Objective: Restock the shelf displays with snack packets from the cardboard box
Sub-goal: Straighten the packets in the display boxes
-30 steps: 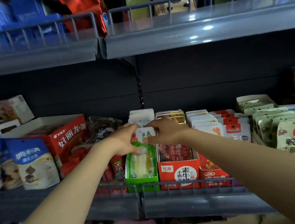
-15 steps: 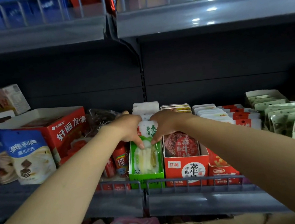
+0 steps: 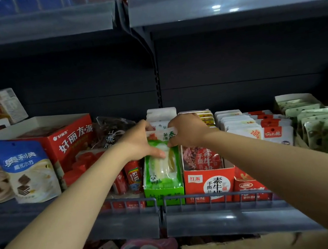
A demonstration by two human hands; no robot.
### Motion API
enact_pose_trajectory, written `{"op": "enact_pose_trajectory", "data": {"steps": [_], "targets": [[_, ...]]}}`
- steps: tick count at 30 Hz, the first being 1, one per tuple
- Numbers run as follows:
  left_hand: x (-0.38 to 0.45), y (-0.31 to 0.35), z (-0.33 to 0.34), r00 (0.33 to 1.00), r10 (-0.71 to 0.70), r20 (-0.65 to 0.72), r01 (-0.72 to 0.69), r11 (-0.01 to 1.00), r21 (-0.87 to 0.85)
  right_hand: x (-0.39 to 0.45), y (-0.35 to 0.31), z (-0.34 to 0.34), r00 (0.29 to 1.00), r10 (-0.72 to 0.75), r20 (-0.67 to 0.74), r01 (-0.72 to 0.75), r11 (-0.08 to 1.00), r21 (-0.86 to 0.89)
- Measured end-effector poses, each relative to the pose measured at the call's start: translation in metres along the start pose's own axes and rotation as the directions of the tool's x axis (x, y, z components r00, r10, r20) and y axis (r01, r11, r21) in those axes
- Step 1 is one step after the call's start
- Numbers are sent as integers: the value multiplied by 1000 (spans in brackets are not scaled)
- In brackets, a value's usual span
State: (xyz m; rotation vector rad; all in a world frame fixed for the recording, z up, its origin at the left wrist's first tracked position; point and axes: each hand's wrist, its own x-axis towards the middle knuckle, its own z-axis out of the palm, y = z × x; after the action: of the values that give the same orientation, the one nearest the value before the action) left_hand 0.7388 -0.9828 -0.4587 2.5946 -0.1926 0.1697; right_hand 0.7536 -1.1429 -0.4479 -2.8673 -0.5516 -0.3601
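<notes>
Dim, bluish light; ceiling lamps glare off the glossy grey upper shelf (top right). Edges bow and blur, corners softest.

One head-worn, wide-angle camera faces a shop shelf straight on and slightly downward — close, at arm's reach, both forearms stretching away from it — with a cardboard box at the bottom edge.

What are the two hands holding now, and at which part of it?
Both hands hold the front packet in the green display box: the left hand grips its upper left edge, the right hand its upper right edge.
</notes>
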Motion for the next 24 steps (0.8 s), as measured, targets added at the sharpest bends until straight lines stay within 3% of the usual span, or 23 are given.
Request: {"op": "enact_pose_trajectory", "data": {"steps": [3, 5, 7, 8, 10, 13, 18, 24], "targets": [[-16, -7, 12, 1000, -4, -30, 0, 991, -133, -2, 2, -3, 1000, 15, -21, -13, 994, 105], [-30, -12, 26, 976, -4, -216, -53, 965, -258, -2, 2, -6, 1000, 12, -9, -11, 994, 110], [-43, -17, 42, 880, 113, -461, -199, 970, -143, -2, 0, -9, 1000, 8, 6, -8, 997, 72], [-50, -20, 49, 830, 208, -518, -265, 963, -39, -2, -1, -10, 1000, 6, 10, -7, 998, 59], [-61, -23, 56, 842, 329, -427, -338, 939, 58, -3, -4, -12, 1000, 0, 21, -2, 998, 62], [-62, -29, 57, 908, 363, -208, -354, 932, 80, -6, -8, -14, 999, -3, 52, 0, 998, 64], [-62, -22, 57, 913, 393, -109, -340, 880, 333, -11, -9, -12, 998, 0, 64, -6, 996, 83], [-61, -23, 61, 909, 407, -87, -349, 860, 373, -10, 0, -14, 997, -14, 78, 2, 989, 147]]}}
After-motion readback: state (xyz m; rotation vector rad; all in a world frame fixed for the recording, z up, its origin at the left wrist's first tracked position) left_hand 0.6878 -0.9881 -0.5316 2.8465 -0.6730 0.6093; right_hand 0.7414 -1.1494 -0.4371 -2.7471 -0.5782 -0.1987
